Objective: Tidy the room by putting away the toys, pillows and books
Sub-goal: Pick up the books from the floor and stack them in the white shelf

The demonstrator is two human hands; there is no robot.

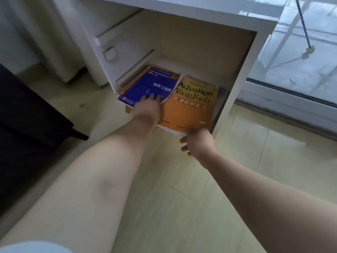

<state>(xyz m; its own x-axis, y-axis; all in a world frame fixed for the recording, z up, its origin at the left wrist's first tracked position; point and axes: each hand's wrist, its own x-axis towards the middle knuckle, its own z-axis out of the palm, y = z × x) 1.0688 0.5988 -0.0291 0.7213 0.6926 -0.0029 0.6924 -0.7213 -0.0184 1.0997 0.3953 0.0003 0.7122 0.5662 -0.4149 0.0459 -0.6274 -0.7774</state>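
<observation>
Books in the white cabinet's [200, 17] open compartment.
Presses flat left hand [147, 108] on blue book [156, 84] atop the stack [127, 86]; pinches near edge of orange book [189, 108] beside it, jutting past the shelf front, with right hand [198, 143].

Lower books [126, 86] mostly under blue book [155, 84]

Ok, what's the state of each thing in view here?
blue book: flat atop a stack, jutting from the cabinet.
orange book: partly inside, near end overhanging.
left hand: straight fingers pressing blue book.
right hand: pinching orange book's near edge.
cabinet: front open.
</observation>
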